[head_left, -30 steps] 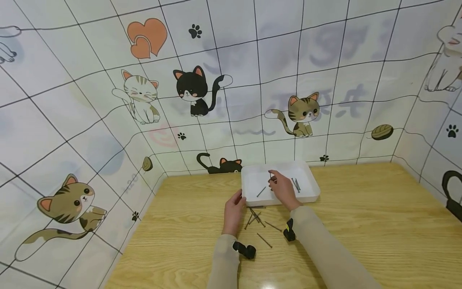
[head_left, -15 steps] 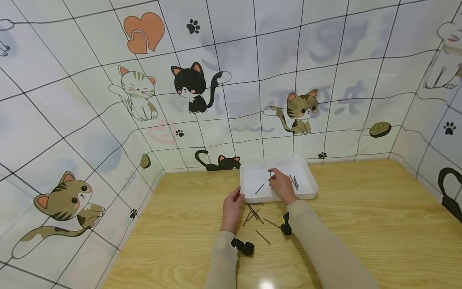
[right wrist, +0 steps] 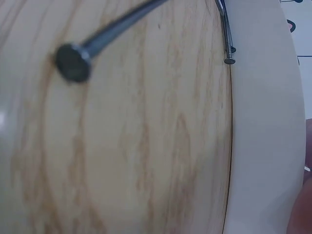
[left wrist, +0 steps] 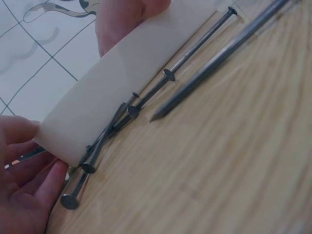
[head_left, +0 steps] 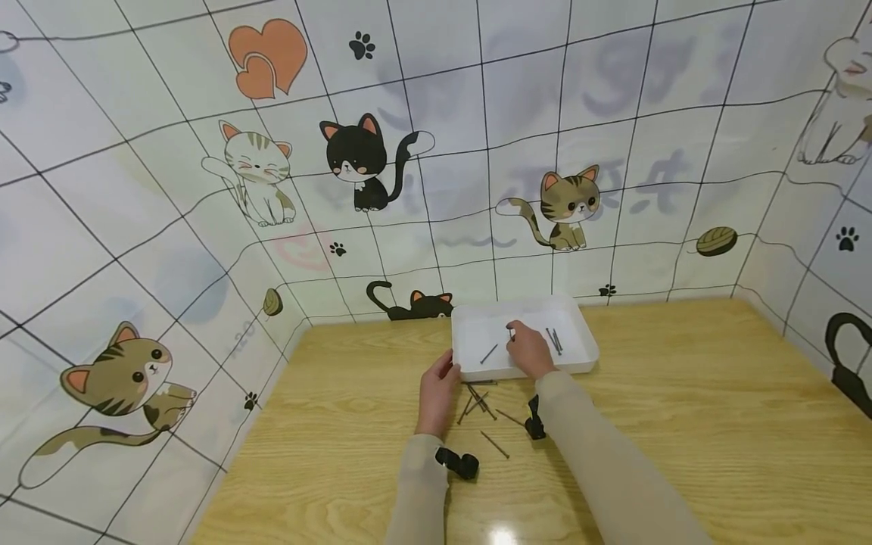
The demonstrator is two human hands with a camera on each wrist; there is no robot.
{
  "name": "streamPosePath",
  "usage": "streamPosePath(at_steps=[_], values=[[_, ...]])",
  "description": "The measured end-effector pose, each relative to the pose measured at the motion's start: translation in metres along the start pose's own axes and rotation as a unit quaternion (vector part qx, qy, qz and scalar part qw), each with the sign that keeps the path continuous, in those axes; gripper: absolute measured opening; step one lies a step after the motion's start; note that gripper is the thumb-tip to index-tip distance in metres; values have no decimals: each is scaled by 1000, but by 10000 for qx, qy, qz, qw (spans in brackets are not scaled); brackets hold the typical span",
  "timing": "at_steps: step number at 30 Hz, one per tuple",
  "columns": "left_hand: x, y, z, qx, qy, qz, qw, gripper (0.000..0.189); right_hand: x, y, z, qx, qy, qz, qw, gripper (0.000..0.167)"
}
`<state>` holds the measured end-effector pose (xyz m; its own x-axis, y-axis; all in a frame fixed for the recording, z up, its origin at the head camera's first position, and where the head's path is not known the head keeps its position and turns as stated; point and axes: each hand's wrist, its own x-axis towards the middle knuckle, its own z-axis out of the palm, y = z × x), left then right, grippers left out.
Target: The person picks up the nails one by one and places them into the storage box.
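Observation:
A white tray (head_left: 572,368) stands at the back of the table. My left hand (head_left: 438,395) grips its front left corner; in the left wrist view the thumb and fingers (left wrist: 51,187) sit around that corner of the tray wall (left wrist: 114,80). My right hand (head_left: 531,350) is over the tray with its fingertips together on a thin dark nail, mostly hidden by the fingers. Inside the tray lie a slanted nail (head_left: 489,353) on the left and a small group of nails (head_left: 555,341) on the right. Several crossed nails (head_left: 479,401) lie on the table before the tray.
Two separate nails lie nearer the sleeves: one nail (head_left: 494,445) in front, another nail (head_left: 509,417) beside the right wrist camera (head_left: 535,421). The wooden table (head_left: 681,424) is bounded by walls (head_left: 463,189) with a cat-print covering.
The head view has shifted slightly. My right hand has tilted and lowered a little over the tray, its wrist camera turning. My left hand keeps its grip on the corner.

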<state>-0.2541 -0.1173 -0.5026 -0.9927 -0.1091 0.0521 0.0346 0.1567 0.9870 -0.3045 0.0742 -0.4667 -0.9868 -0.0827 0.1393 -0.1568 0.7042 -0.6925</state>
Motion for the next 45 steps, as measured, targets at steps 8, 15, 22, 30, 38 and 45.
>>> streamPosePath(at_steps=[8, 15, 22, 30, 38, 45], values=[[2, 0, 1, 58, 10, 128, 9999, 40, 1, -1, -4, -103, -119, 238, 9996, 37], [-3, 10, 0, -48, -111, 82, 9999, 40, -2, -3, -4, -115, -91, 336, 9993, 35], [-10, 19, -2, -82, -161, 87, 9998, 41, -2, 2, 2, -392, -105, 220, 9989, 25], [-1, -1, 1, 103, 15, 35, 9999, 40, -1, 3, 5, -466, -77, 215, 9987, 26], [2, 0, 1, 126, 43, 117, 9998, 40, 1, 2, 4, -709, -52, 164, 9973, 25], [1, -2, 1, 99, 33, 128, 9999, 40, 0, 2, 6, -964, 72, -13, 9953, 23]])
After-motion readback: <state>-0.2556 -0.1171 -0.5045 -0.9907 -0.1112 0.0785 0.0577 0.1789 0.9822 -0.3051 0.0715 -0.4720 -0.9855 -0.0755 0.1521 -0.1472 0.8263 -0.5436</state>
